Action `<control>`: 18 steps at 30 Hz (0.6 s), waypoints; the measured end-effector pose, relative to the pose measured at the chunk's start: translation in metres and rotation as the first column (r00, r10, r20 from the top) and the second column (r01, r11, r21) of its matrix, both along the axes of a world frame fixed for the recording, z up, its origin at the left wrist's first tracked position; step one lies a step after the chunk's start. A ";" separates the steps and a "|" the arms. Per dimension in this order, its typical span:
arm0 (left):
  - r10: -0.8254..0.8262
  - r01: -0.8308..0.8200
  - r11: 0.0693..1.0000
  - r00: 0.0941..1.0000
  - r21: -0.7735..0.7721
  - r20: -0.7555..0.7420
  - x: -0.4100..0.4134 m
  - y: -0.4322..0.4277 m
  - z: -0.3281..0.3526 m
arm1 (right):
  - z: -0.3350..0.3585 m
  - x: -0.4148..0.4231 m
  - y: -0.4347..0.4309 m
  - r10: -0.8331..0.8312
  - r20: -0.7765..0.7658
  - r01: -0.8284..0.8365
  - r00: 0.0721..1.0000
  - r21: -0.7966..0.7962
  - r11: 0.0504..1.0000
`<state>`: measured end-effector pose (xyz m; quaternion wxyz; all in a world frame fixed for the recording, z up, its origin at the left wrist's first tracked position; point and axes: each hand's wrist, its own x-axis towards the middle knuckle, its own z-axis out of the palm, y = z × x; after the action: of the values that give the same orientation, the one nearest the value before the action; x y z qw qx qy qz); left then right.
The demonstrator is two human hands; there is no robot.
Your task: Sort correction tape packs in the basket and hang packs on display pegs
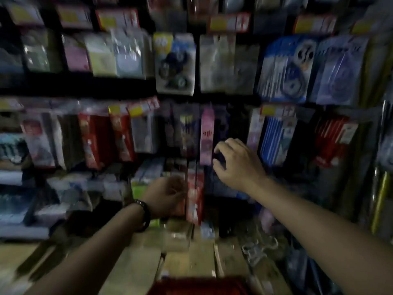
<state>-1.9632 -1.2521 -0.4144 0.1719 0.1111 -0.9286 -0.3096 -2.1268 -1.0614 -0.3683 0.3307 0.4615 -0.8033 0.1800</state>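
- Frame is dim and motion-blurred, so fine detail is unreadable.
- Left hand (pixel 168 196): low centre, in front of the bottom row of the display. Fingers are curled around the left edge of a red pack (pixel 194 194), which it holds upright and edge-on to the camera. Could be more than one pack in the grip, can't separate them.
- Dark wristband (pixel 143 213) on the left wrist.
- Right hand (pixel 238 165): higher and to the right of the left one, reaching into the middle row. Fingers and thumb are curved with a gap between them, up against dark packs just right of a pink pack (pixel 207 135). Can't tell if it grips anything or only touches.
- The two hands are near each other but apart; the red pack sits between them, below the pink pack.
- Display wall: several rows of hanging packs, with yellow-and-red price labels (pixel 229 23) above the rows.
- Top right: blue packs (pixel 285 69), round tape wheels visible through the blisters.
- Middle row left: red boxes (pixel 93 141). Middle row right: blue striped packs (pixel 276 135), then more red ones (pixel 331 141).
- Below the hands: brown cardboard boxes (pixel 187 258), clear plastic pieces (pixel 259 250) lying to the right of them.
- Bottom edge, centre: red basket (pixel 197 287), only a strip in view, contents not visible.
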 end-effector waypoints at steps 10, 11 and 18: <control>0.022 -0.061 0.995 0.911 0.082 0.411 0.057 0.036 -0.226 | -0.282 0.044 0.056 -0.199 0.639 0.021 0.743 0.274 0.961; 0.035 -0.076 0.994 0.894 0.075 0.446 0.059 0.039 -0.245 | -0.307 0.045 0.060 -0.252 0.669 0.035 0.699 0.319 0.947; -0.012 -0.098 0.983 0.811 0.157 0.585 0.062 0.058 -0.355 | -0.447 0.056 0.093 -0.538 0.721 0.025 0.436 0.588 0.809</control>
<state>-1.9011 -1.1938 -0.7689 -0.1250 0.2369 -0.9019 -0.3388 -2.0707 -0.9682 -0.8156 -0.2223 0.2274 -0.9412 0.1139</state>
